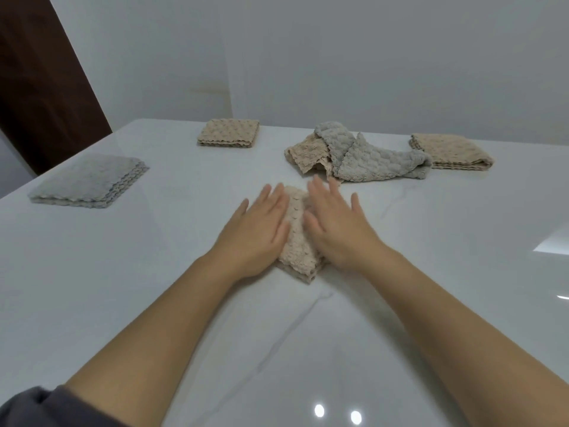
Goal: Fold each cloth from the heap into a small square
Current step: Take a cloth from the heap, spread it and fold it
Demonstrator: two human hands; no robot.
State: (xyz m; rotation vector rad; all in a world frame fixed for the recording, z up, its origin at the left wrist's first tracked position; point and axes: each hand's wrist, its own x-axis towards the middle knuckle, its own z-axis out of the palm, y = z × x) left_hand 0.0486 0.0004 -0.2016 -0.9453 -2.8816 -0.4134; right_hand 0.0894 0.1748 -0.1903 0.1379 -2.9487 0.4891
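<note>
**Soft cloth pressed flat under both palms**

Both hands lie flat, fingers straight and holding nothing. The left hand (258,231) and right hand (337,229) press side by side on a beige cloth (298,245) in the middle of the surface (184,318). The cloth shows only as a narrow strip between the palms, with one corner poking out toward the person. It looks already folded to several layers, though how square it is cannot be told under the hands.

The cloth is a thick, bumpy, fleecy weave with scalloped edges. It is probably very light and limp, with no stiffness of its own. The pile likely springs back a little, so folds need pressing down to stay. The glossy surface may let the bundle slide under a sideways push, so pressure is best kept straight down. For another fold, the corners or the scalloped edge give the surest pinch, one in each hand, with all the layers caught together.

The heap (363,155) lies just beyond the hands, one grey and one beige cloth crumpled over each other. Finished piles sit well apart: a grey stack (86,183) at left, a beige stack (228,132) at the far edge, another beige stack (452,151) touching the heap's right end.
</note>
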